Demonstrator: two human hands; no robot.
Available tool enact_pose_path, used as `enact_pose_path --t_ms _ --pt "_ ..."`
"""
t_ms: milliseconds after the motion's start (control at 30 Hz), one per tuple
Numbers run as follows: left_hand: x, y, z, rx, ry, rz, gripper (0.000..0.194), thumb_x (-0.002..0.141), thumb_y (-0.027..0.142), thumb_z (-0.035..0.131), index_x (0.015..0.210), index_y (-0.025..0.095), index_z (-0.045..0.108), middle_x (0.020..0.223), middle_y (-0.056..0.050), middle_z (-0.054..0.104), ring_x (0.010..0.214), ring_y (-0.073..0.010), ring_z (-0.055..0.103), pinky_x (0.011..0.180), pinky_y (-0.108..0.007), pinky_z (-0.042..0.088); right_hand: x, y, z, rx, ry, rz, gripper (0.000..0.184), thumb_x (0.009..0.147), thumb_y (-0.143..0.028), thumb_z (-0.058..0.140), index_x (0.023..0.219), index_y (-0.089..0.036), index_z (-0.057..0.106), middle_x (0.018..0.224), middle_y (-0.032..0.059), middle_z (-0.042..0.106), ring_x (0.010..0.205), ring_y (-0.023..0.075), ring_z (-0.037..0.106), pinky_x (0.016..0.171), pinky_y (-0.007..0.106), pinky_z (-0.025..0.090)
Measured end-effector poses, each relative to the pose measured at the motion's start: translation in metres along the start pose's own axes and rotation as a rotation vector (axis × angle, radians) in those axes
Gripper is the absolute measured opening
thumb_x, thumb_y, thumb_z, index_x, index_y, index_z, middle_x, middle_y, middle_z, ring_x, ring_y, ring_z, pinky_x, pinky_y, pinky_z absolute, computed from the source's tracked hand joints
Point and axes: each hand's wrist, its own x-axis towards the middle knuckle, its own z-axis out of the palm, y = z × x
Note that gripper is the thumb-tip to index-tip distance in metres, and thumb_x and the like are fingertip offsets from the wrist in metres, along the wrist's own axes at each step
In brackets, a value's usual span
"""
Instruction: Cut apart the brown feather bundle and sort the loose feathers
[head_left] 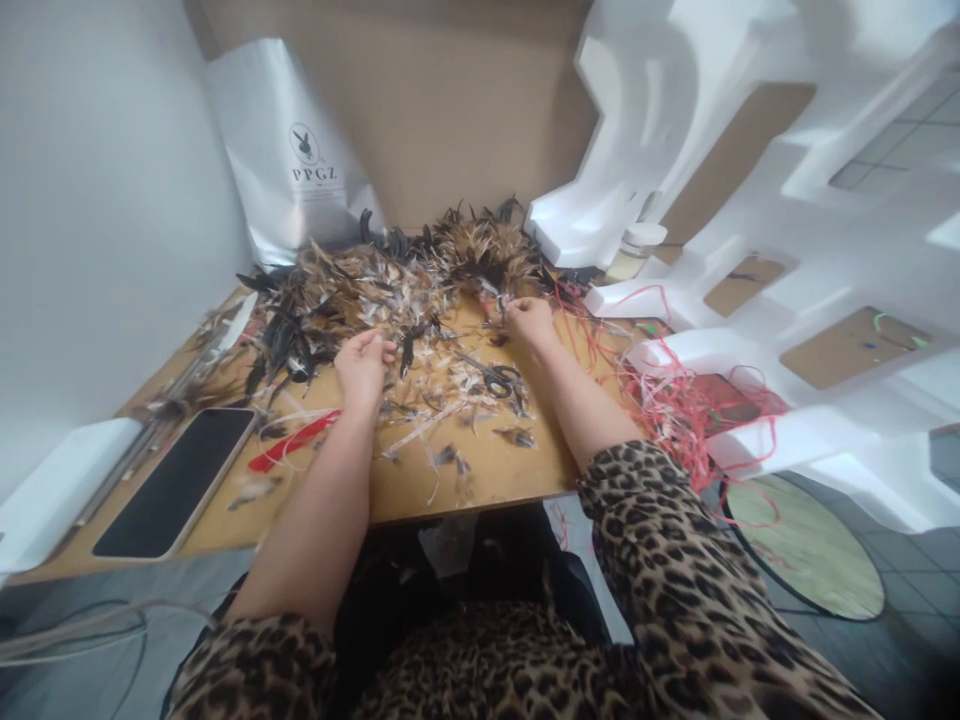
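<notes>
Feathers (390, 285) lay heaped along the desk's (540, 468) back; left hand (364, 368) and right hand (531, 320) were at their front edge, fingers apart or pinched, I couldn't tell; a light touch seemed best.

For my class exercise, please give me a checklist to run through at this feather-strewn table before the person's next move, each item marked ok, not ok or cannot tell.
1. Scissors on the table, out of both hands: ok.
2. Phone apart from the feather pile: ok, it lies toward the table's left end.
3. Work surface free of feather scraps: not ok, they are strewn around the scissors.
4. Left hand gripping something: cannot tell; it is at the pile's near edge.
5. Right hand gripping securely: cannot tell; its fingertips are too blurred.
6. Red strings gathered tidily: not ok, they lie tangled at the right.
</notes>
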Motion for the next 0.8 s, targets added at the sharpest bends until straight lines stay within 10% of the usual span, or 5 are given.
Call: enact_pose_path --t_ms 367,800 --pt "0.002 -0.007 0.000 0.051 -0.042 -0.032 0.025 0.067 0.027 0.060 0.087 0.012 0.063 0.065 -0.002 0.065 0.044 -0.0055 0.049 0.040 -0.016 0.032 0.020 0.087 -0.044 -0.085 0.154 0.283 0.023 0.073 -0.023 0.050 0.076 -0.007 0.067 0.063 0.0079 0.061 0.058 0.0130 0.053 0.062 0.025 0.045" --pt "0.002 -0.008 0.001 0.050 -0.037 -0.024 0.025 0.067 0.026 0.060 0.087 0.012 0.063 0.063 -0.002 0.064 0.043 -0.0055 0.049 0.040 -0.015 0.032 0.012 0.080 -0.057 -0.419 0.080 0.271 0.032 0.077 -0.018 0.046 0.091 -0.004 0.070 0.096 0.0259 0.067 0.092 0.0281 0.064 0.082 0.034 0.046"
